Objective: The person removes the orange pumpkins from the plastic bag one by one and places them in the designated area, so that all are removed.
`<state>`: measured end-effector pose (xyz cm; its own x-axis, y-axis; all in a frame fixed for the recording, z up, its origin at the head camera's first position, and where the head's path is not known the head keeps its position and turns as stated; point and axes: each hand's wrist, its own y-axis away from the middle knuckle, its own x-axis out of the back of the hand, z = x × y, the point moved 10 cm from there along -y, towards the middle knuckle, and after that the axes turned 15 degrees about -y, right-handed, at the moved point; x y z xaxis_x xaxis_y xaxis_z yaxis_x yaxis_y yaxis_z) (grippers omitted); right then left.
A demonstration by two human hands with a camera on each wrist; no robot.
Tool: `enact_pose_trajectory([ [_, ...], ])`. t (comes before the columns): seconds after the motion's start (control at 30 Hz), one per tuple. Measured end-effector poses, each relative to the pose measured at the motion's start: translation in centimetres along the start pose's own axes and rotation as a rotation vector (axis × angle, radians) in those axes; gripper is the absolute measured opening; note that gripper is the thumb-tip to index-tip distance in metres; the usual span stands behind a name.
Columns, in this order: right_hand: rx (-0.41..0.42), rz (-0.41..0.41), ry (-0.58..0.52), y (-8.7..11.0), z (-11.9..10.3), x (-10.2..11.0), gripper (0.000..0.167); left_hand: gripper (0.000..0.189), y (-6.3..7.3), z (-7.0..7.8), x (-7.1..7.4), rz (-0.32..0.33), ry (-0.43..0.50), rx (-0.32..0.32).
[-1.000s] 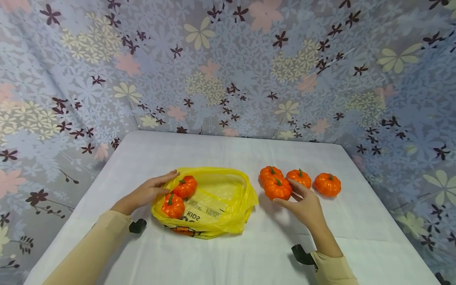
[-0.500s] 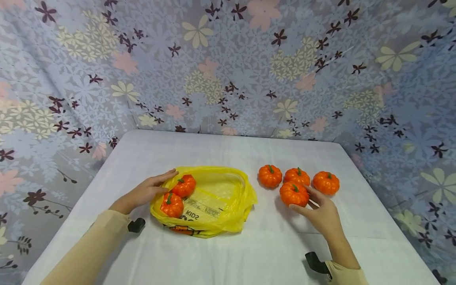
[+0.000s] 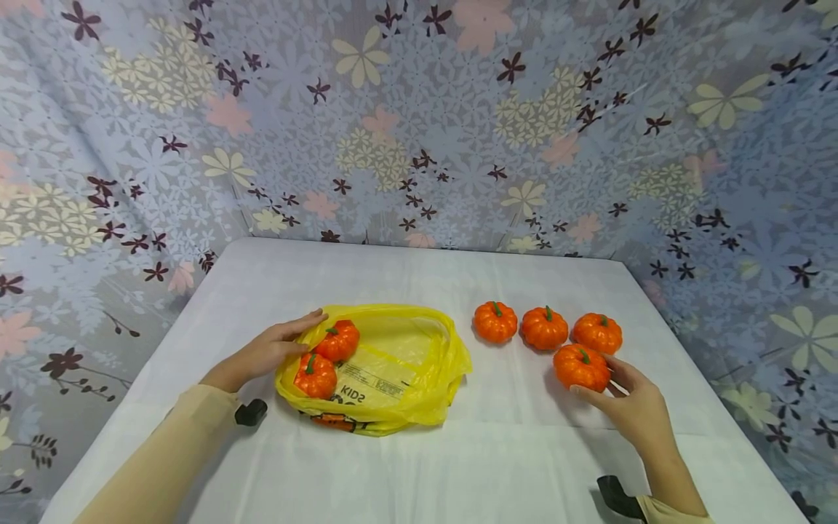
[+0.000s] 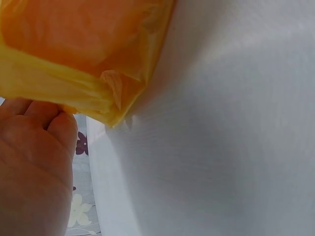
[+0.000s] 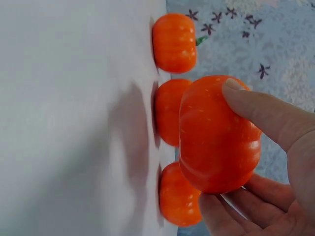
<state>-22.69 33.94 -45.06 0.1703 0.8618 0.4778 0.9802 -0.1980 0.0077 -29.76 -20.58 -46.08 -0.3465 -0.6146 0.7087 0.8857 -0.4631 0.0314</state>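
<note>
Head: right hand (image 3: 633, 404) grips pumpkin (image 3: 580, 367) near three loose pumpkins (image 3: 545, 327), right of yellow bag (image 3: 419, 416) holding two more (image 3: 316, 376). Left hand (image 3: 267, 352) touches left rim; whether pinching, cannot tell.
Left wrist: fingertips hidden behind plastic; rim best held steady.
Right wrist: thumb opposite fingers, pumpkin seemingly off bench (image 5: 64, 98); best kept clear of neighbours.
</note>
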Motion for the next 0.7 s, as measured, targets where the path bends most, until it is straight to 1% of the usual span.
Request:
enact_pose_trajectory([
  [0.23, -0.058, 0.0, 0.014, 0.3, 1.8, 1.0, 0.105, 0.06, -0.1, -0.3, -0.1, 0.0, 0.0, 0.002],
  [0.43, -0.148, 0.017, 0.016, 0.7, 3.4, 2.4, 0.11, 0.059, -0.1, -0.1, 0.0, 0.012, -0.005, -0.013],
  [0.57, -0.171, 0.019, 0.023, 0.6, 4.1, 2.9, 0.111, 0.06, 0.0, 0.1, 0.0, 0.011, -0.001, -0.02],
  [0.7, -0.18, 0.018, 0.013, 0.5, 4.7, 2.9, 0.112, 0.06, -0.1, 0.1, 0.0, 0.01, 0.005, -0.017],
])
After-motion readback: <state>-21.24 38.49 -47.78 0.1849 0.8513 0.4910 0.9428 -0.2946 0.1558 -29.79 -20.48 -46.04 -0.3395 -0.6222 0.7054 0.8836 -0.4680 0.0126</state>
